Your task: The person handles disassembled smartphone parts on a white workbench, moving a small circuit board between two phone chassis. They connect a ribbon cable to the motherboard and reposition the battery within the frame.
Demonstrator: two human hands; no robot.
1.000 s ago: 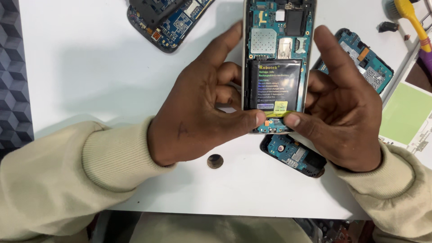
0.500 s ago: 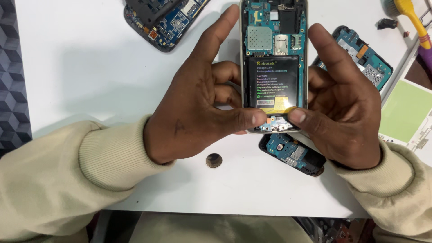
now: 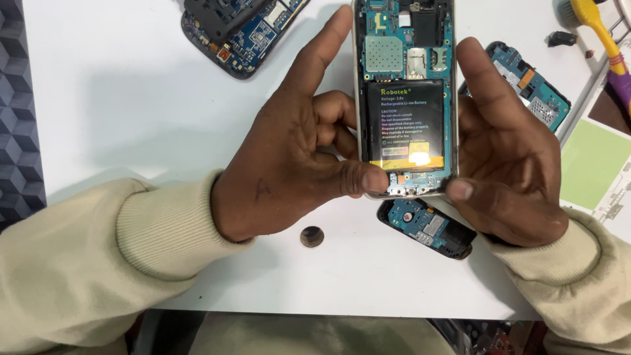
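It looked like a phone repair workshop: stripped circuit boards (image 3: 244, 29) lay on the white tabletop (image 3: 118, 105) around the hands, and a brush (image 3: 595, 23) lay right of them.

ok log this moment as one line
left hand: grips open phone | right hand: grips phone's other side | battery: seated | thumbs: at lower edge | table: coin

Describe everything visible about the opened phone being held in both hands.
The opened phone has its back cover off, showing a teal circuit board, a metal shield, card slots and a black battery with a yellow strip seated in its bay. A pale frame rims it. It is held lengthwise above the white table, left hand and right hand gripping its sides, thumbs at the bottom edge.
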